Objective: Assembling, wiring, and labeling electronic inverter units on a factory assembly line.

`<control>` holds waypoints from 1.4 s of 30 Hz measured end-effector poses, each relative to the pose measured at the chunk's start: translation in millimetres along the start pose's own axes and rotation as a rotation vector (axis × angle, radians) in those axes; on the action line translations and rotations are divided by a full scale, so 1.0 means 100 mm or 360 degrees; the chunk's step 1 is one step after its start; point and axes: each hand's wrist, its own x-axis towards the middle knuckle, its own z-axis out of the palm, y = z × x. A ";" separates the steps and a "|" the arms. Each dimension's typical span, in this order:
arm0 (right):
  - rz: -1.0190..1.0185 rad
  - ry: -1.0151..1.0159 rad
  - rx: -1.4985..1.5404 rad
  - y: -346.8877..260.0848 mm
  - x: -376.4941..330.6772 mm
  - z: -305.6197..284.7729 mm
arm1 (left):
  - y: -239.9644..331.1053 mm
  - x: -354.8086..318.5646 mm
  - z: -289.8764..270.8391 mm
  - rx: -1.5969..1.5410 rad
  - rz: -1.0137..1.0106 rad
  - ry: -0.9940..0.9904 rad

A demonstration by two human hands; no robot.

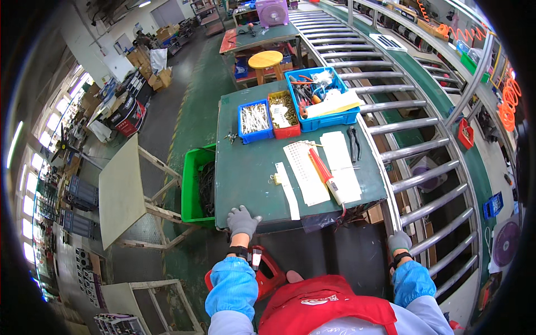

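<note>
Your left hand (242, 221), in a grey glove w/ a blue sleeve cuff, rests flat on the near left corner of the green bench (251, 167); its fingers (243, 211) are spread and hold nothing. Your right hand (399, 242), same glove, sits by the roller conveyor (413, 151) just past the bench's right edge; its fingers look loosely curled, and whether they grip anything I cannot tell.

Nearest thing ahead of your left fingers: a narrow white strip (287, 191), up and to the right, long axis running away from you. Beyond it lie wider white sheets (306, 173), then a red-handled tool (322, 169) set slantwise on them, handle end far from you. Your left hand is nearer to all of these; the right is well apart, w/ the bench corner between.

Farther off from the fingers: a small blue bin (255, 120) of pale parts, a red bin (283, 114), a large blue bin (322, 99) of tools. Black pliers (353, 143) lie near the right edge. A green crate (197, 184) stands left of the bench, just beside your left hand.
</note>
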 end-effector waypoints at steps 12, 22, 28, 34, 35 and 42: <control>-0.0058 0.0140 0.0017 0.10 0.00 0.13 | 0.26 -0.14 -0.87 0.0018 -0.0013 -0.0367; 0.0026 0.0001 0.0055 0.22 0.27 0.36 | 0.25 -0.11 -0.66 0.0035 0.0009 -0.0262; -0.0089 0.0070 0.0119 0.41 0.36 0.59 | 0.32 -0.01 -0.58 0.0116 0.0050 -0.0278; -0.0366 -0.0065 0.0116 0.48 0.55 0.65 | 0.23 0.03 -0.58 0.0105 -0.0007 -0.0350; -0.0440 -0.0184 0.0102 0.51 0.57 0.55 | 0.25 0.04 -0.57 0.0143 -0.0044 -0.0343; -0.0881 -0.0213 0.0353 -0.37 0.65 -0.55 | 0.28 0.07 -0.54 0.0117 -0.0174 -0.0421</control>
